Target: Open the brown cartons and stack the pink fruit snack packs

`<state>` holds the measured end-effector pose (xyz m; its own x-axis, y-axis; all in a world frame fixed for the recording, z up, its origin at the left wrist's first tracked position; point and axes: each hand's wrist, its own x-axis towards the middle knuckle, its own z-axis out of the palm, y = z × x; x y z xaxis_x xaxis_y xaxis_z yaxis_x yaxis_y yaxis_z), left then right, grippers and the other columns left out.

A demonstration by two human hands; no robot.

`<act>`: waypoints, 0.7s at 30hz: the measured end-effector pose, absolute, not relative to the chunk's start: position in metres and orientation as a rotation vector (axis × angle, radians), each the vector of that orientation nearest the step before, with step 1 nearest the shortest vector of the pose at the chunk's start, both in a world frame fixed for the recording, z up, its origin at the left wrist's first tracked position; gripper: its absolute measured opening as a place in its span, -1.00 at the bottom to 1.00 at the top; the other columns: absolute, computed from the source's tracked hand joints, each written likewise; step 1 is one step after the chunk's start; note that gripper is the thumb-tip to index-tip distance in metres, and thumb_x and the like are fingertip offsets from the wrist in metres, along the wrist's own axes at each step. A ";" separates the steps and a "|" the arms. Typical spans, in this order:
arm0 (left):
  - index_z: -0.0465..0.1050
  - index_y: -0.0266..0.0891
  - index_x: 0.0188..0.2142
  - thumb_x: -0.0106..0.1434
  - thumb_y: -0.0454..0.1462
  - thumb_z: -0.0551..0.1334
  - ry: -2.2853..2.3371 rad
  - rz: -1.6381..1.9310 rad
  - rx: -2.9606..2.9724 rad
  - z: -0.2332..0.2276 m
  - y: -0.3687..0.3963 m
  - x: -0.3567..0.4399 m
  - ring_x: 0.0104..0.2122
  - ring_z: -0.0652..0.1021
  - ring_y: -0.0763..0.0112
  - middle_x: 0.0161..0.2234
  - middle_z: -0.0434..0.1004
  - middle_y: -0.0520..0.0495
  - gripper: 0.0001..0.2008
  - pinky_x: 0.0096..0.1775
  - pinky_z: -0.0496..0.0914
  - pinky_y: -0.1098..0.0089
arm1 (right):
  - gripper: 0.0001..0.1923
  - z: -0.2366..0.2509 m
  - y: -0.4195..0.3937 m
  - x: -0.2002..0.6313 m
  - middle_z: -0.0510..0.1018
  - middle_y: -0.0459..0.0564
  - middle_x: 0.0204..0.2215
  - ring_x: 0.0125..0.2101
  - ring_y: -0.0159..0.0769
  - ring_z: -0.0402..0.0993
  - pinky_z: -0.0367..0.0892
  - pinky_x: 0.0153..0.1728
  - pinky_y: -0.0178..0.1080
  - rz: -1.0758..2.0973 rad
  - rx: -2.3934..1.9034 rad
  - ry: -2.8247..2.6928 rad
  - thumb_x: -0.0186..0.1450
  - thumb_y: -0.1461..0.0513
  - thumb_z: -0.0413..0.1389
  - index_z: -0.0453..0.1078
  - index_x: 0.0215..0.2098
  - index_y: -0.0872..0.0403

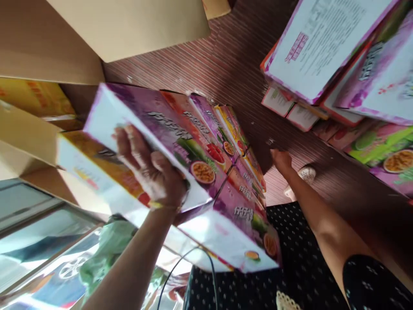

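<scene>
My left hand (150,168) lies flat with fingers apart against the white side of a purple carton (129,125) printed with a cut passion fruit. This carton belongs to a block of several printed boxes, among them an orange-red carton (201,129) with a red fruit picture. Below it sits a yellow-orange carton (97,157), partly covered by my left hand and wrist. My right hand (282,161) hangs over the floor, to the right of the block and apart from it. Its fingers are mostly hidden, and nothing shows in it.
Open brown cardboard boxes (135,26) stand at the upper left, one with a yellow packet (35,97). More printed cartons (325,47) are stacked at the right above the striped dark-red floor (238,56). A green cloth or bag (108,254) and a thin black cable (164,286) show below.
</scene>
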<state>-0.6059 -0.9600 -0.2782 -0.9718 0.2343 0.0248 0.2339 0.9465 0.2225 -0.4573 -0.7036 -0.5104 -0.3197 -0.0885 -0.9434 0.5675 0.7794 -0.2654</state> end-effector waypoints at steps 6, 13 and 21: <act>0.17 -0.54 0.45 0.44 -0.11 0.04 2.958 0.383 -0.025 -0.258 -0.949 -0.625 0.54 -0.04 0.07 0.52 -0.01 -0.40 -0.28 0.52 -0.15 0.04 | -0.46 -0.387 -0.664 -0.443 0.68 0.16 -0.04 0.00 -0.19 0.60 0.30 -0.13 -0.28 -0.717 0.310 1.850 0.63 0.05 -0.26 0.53 0.07 0.09; 0.31 -0.33 0.41 0.48 -0.13 0.02 2.883 0.426 -0.146 -0.203 -0.907 -0.519 0.53 0.07 0.04 0.48 0.15 -0.37 -0.41 0.50 -0.09 -0.11 | -0.48 -0.260 -0.631 -0.405 0.69 0.10 -0.19 -0.18 -0.23 0.61 0.22 -0.22 -0.27 -0.760 0.252 2.041 0.62 0.07 -0.22 0.55 -0.08 0.09; 0.15 -0.42 0.49 0.47 -0.16 0.04 2.819 0.387 -0.006 -0.217 -0.899 -0.466 0.56 -0.10 0.08 0.54 -0.03 -0.37 -0.32 0.53 -0.25 -0.02 | -0.39 -0.193 -0.671 -0.403 0.70 0.12 -0.10 -0.12 -0.21 0.61 0.23 -0.25 -0.27 -0.768 0.178 2.173 0.63 0.06 -0.30 0.57 -0.06 0.10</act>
